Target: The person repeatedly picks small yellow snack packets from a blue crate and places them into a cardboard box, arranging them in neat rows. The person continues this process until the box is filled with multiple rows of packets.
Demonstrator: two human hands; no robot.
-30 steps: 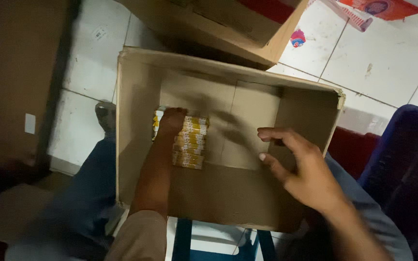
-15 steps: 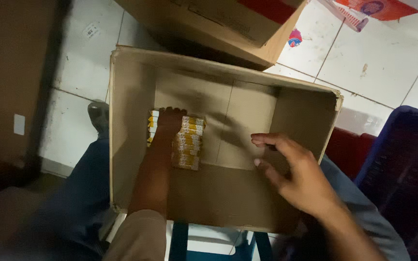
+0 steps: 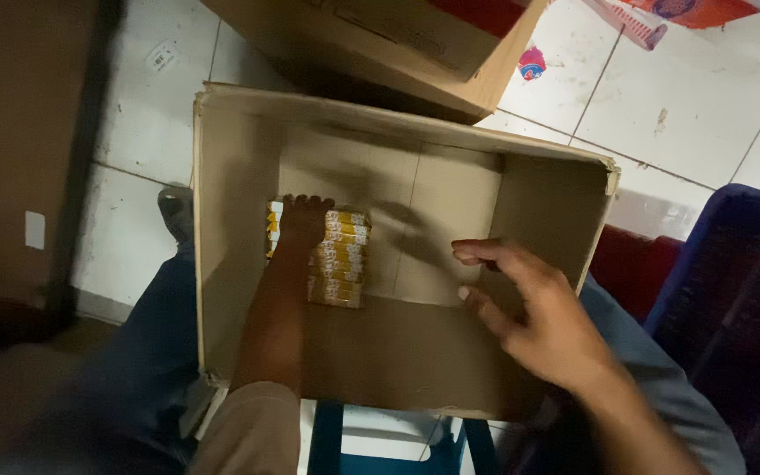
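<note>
Where one box (image 3: 230, 264) sits, two hands press one stack (image 3: 340, 259).

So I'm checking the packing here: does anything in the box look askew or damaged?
Nothing stands out. The yellow packets lie in a neat block on the cardboard box floor under the left hand; the right hand hovers empty.
</note>
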